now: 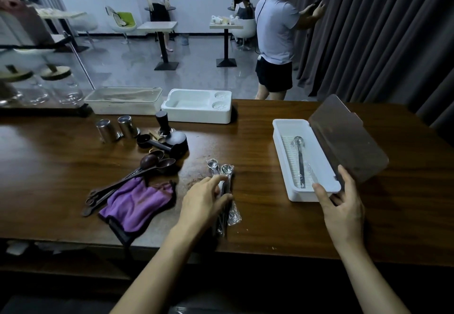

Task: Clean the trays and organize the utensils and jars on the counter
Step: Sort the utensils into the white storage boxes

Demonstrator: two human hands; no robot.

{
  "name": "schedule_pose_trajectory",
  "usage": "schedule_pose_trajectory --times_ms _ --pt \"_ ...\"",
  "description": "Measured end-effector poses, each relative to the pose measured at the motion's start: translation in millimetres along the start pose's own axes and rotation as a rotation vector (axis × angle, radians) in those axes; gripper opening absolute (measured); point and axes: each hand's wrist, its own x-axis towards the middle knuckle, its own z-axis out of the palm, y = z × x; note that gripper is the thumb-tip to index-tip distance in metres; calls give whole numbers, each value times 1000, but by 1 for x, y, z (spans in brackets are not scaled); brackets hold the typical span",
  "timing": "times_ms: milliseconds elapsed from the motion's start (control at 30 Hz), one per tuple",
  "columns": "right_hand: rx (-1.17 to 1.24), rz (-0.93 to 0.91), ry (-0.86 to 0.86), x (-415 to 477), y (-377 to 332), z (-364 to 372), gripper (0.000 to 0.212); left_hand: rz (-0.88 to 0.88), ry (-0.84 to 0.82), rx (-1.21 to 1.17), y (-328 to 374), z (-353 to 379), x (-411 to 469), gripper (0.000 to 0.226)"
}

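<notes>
On the brown counter, my left hand curls its fingers round a bunch of plastic-wrapped metal spoons lying in the middle. My right hand holds the near end of a white utensil box, thumb on the rim and fingers by its open dark lid. One wrapped spoon lies inside the box. A purple cloth lies to the left, beside dark wooden spoons.
At the back stand a white moulded tray, a lidded clear container, two steel cups, a black tamper on its stand and glass jars. A person stands beyond the counter by the grey curtain.
</notes>
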Motion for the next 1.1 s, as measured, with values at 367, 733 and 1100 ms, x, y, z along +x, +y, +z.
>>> schedule_pose_trajectory --times_ms 367,733,1100 --pt "-4 2 3 1 3 0 80 -119 -25 -124 3 -10 12 41" --pt "-9 1 4 0 4 0 79 -102 25 -729 43 1 59 28" --pt "-21 4 -2 0 1 -2 77 160 -11 -369 145 49 127 28"
